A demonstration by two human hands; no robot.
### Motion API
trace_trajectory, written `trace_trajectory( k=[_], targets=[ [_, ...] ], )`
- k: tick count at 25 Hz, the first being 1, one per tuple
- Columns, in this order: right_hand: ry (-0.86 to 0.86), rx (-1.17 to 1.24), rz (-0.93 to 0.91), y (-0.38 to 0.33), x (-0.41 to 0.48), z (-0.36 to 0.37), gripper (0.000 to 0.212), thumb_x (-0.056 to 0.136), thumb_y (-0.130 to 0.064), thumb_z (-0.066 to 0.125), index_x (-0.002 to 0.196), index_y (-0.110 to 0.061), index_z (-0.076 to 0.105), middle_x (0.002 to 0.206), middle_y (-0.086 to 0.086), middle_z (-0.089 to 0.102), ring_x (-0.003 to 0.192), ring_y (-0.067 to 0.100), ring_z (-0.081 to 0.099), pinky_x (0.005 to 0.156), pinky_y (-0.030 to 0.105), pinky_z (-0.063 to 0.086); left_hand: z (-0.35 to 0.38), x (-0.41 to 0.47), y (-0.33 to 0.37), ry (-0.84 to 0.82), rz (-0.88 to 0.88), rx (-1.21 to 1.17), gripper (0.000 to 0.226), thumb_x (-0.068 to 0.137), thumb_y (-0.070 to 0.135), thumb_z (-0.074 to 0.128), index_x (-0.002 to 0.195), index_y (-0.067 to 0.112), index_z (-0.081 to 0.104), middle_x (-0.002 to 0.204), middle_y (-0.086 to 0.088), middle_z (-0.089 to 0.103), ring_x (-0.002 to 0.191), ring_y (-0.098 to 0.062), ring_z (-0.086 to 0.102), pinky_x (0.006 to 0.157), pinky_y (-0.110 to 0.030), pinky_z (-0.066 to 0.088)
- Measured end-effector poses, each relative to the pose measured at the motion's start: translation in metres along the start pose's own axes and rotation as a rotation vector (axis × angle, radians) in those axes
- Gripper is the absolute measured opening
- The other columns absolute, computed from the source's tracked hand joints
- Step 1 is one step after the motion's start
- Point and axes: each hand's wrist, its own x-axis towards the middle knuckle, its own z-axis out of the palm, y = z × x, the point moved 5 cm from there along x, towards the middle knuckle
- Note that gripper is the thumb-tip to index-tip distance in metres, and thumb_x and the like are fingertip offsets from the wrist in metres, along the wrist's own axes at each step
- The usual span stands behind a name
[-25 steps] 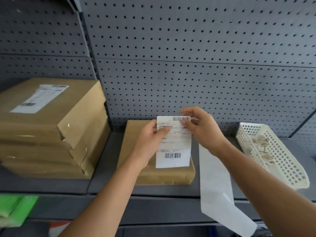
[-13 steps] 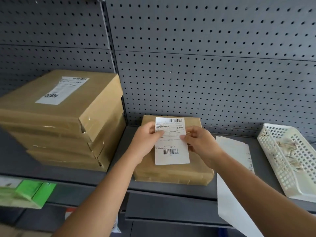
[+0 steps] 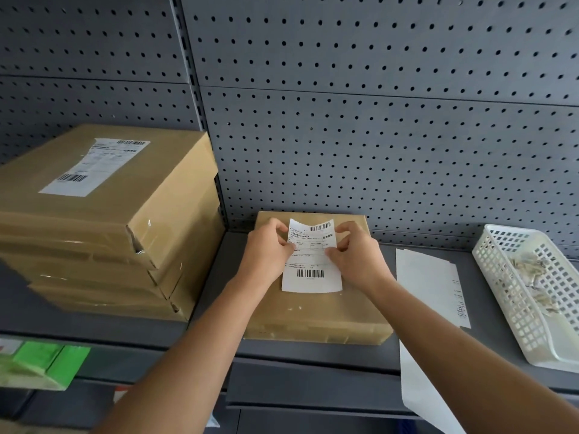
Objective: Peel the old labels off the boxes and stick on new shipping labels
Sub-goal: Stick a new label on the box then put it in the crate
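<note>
White rectangular shipping label (image 3: 311,261), barcoded, lower end flat on the smooth brown cardboard box (image 3: 316,317) on the grey metal shelf (image 3: 213,277), top edge curling up. Pinched at its sides by left hand (image 3: 266,249) and right hand (image 3: 357,258), fingers curled. To the right, white backing strip (image 3: 429,286) and lattice plastic basket (image 3: 501,292); to the left, stacked boxes (image 3: 94,245).

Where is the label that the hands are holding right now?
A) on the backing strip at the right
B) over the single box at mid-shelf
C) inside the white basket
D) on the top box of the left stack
B: the left hand and right hand pinch the shipping label by its sides over the single box; its lower part lies on the box top and its upper edge curls up.
</note>
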Motion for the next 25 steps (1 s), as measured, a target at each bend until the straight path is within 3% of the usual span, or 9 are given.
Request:
trace_trajectory(
  k=[6,9,11,13,15,19,22,25],
  targets=[
    [0.01,-0.157,-0.028,-0.003,0.001,0.006,0.044,0.09,-0.016,0.058,0.131,-0.02,0.042,0.088,0.003,0.062,0.074,0.021,0.063,0.064,0.041,0.058,0.007,0.005,0.002,-0.014,0.018,0.185,0.032,0.087,0.018,0.076,0.106,0.015,0.051,0.096,-0.004,0.065,0.079,-0.019,0.064,0.05,-0.022,0.04],
    [-0.002,-0.265,-0.026,-0.004,0.0,0.006,0.042,0.09,-0.02,0.06,0.127,-0.017,0.041,0.095,0.002,0.057,0.076,0.025,0.062,0.062,0.04,0.056,0.004,0.005,0.001,-0.014,0.017,0.201,0.045,0.085,0.025,0.079,0.119,0.015,0.051,0.112,-0.004,0.059,0.097,-0.023,0.061,0.071,-0.031,0.049],
    [0.025,-0.457,-0.086,-0.006,0.0,0.003,0.043,0.091,-0.027,0.06,0.128,-0.016,0.043,0.111,0.002,0.052,0.091,0.026,0.059,0.067,0.037,0.052,0.003,0.003,0.003,-0.003,0.133,0.293,0.055,0.088,0.027,0.076,0.135,0.018,0.048,0.132,0.0,0.05,0.121,-0.022,0.051,0.091,-0.035,0.047],
    [0.109,-0.638,-0.246,-0.01,0.0,0.004,0.042,0.092,-0.031,0.057,0.13,-0.015,0.049,0.124,0.003,0.05,0.111,0.026,0.052,0.083,0.036,0.048,0.006,-0.003,0.008,-0.016,0.329,0.374,0.056,0.096,0.026,0.064,0.147,0.02,0.042,0.148,0.004,0.041,0.138,-0.019,0.038,0.108,-0.035,0.038],
    [0.108,-0.626,-0.408,-0.014,0.001,0.012,0.04,0.095,-0.028,0.051,0.132,-0.014,0.054,0.132,0.002,0.052,0.124,0.026,0.047,0.099,0.038,0.043,0.014,-0.007,0.007,-0.092,0.47,0.41,0.053,0.104,0.026,0.048,0.155,0.018,0.033,0.16,0.003,0.032,0.148,-0.016,0.026,0.121,-0.033,0.022],
    [-0.119,-0.572,-0.489,-0.012,0.006,0.038,0.048,0.102,-0.025,0.035,0.15,-0.016,0.035,0.155,0.0,0.036,0.148,0.018,0.023,0.12,0.037,0.019,0.032,-0.006,0.0,-0.237,0.496,0.517,0.054,0.109,0.036,0.024,0.16,0.018,0.016,0.167,0.002,0.011,0.153,-0.01,0.005,0.125,-0.032,0.006],
    [-0.178,-0.689,-0.462,-0.004,0.01,0.045,0.053,0.105,-0.033,0.024,0.156,-0.02,0.018,0.164,-0.002,0.017,0.151,0.013,0.009,0.123,0.038,0.008,0.031,-0.005,-0.002,-0.248,0.483,0.579,0.056,0.109,0.039,0.019,0.16,0.017,0.01,0.167,0.003,0.005,0.153,-0.008,0.001,0.125,-0.03,0.003],
    [-0.202,-0.713,-0.386,0.004,0.011,0.04,0.056,0.105,-0.045,0.018,0.157,-0.025,0.012,0.165,-0.009,0.006,0.151,0.007,0.002,0.123,0.04,0.002,0.029,-0.005,-0.004,-0.244,0.457,0.613,0.058,0.108,0.041,0.018,0.16,0.018,0.007,0.167,0.004,0.001,0.152,-0.006,-0.002,0.124,-0.028,0.0]
  ],
)
